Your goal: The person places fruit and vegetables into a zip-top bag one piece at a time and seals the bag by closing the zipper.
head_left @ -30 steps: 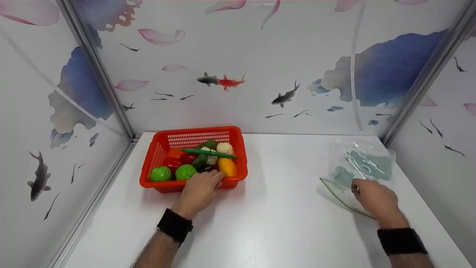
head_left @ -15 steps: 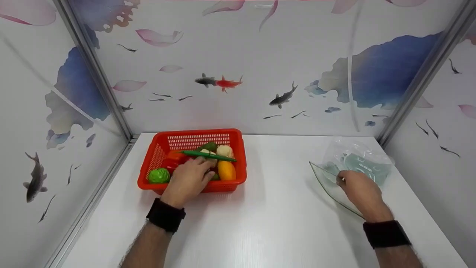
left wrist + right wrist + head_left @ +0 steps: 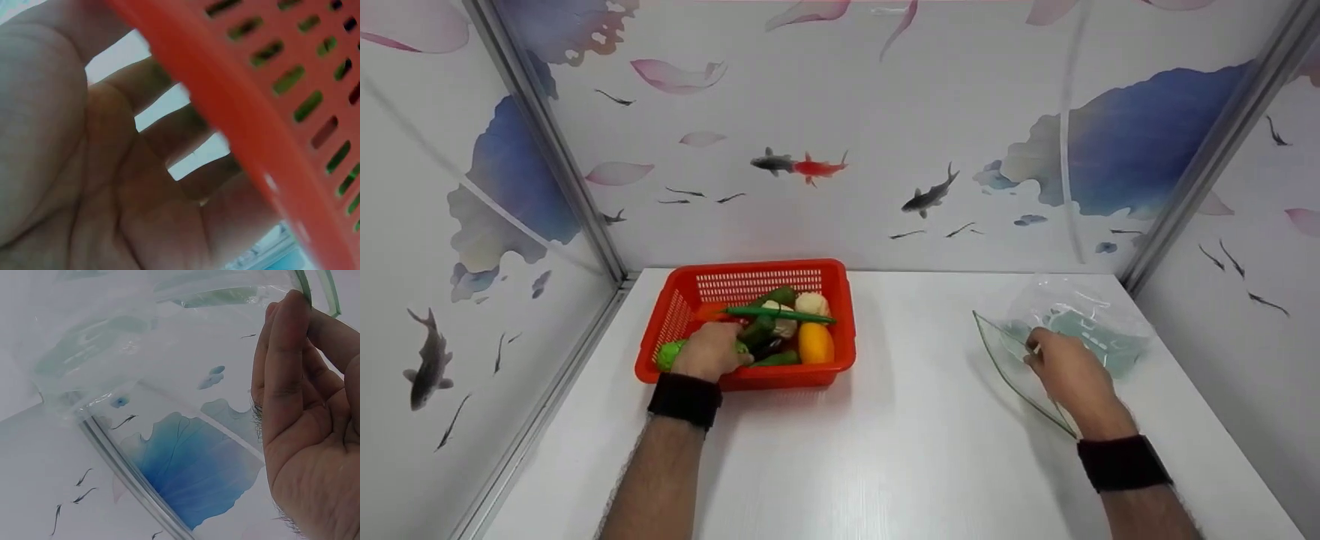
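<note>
Vegetables [image 3: 757,328] are lying heaped in a red plastic basket [image 3: 787,377], which is standing at the far left of the white counter [image 3: 900,450]. The left hand [image 3: 707,352] is reaching over the basket's near rim, its fingers and thumb bending down around a round green vegetable [image 3: 742,347]; its fingertips are hiding from view, so whether it is gripping anything cannot be told. Another round green vegetable [image 3: 668,355] is showing just left of that hand. A long green vegetable [image 3: 787,313] is lying across the top of the heap, a whitish lumpy one [image 3: 812,304] is resting at the far right of the basket, and a yellow one [image 3: 816,343] is lying near the right wall. On the right, the right hand [image 3: 1072,379] is pinching the edge of a clear bag [image 3: 1084,341] between thumb and fingers. The bag's green-edged mouth [image 3: 1015,388] is gaping, while its body, bearing pale green print, is spreading over the far right of the counter
</note>
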The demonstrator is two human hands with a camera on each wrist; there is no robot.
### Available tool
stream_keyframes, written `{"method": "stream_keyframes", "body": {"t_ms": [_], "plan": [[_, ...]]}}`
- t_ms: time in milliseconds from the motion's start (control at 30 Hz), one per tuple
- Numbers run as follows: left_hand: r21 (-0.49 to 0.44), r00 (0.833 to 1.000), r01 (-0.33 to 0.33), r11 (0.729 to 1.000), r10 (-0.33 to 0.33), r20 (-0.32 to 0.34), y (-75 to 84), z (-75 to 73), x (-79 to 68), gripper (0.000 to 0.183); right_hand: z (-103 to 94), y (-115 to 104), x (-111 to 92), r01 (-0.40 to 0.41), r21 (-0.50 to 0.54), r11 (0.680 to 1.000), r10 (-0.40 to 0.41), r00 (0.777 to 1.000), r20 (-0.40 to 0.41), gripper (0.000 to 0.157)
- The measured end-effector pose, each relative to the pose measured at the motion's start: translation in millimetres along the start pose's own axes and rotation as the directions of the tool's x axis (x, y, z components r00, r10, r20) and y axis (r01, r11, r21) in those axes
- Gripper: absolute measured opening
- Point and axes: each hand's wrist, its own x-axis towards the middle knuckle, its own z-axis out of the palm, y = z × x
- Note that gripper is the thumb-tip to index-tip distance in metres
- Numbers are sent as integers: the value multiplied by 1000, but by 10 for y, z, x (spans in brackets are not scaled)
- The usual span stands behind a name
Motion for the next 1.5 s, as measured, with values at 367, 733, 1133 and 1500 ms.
{"method": "stream_keyframes", "body": {"t_ms": [367,733,1133,1500], "plan": [[30,984,-93,995,96,-153,58,67,13,50,11,-228,109,1,57,998,0,1000,-9,21],[-20,943,-235,972,223,-247,556,187,-38,59,72,-502,150,8,55,998,-6,999,-42,20],[-108,877,-444,890,407,-255,1021,355,-88,55,180,-835,213,-10,99,995,16,998,-61,21],[-128,823,-545,829,498,-273,1339,560,-110,57,249,-1067,237,24,190,982,-6,996,-91,22]]}}
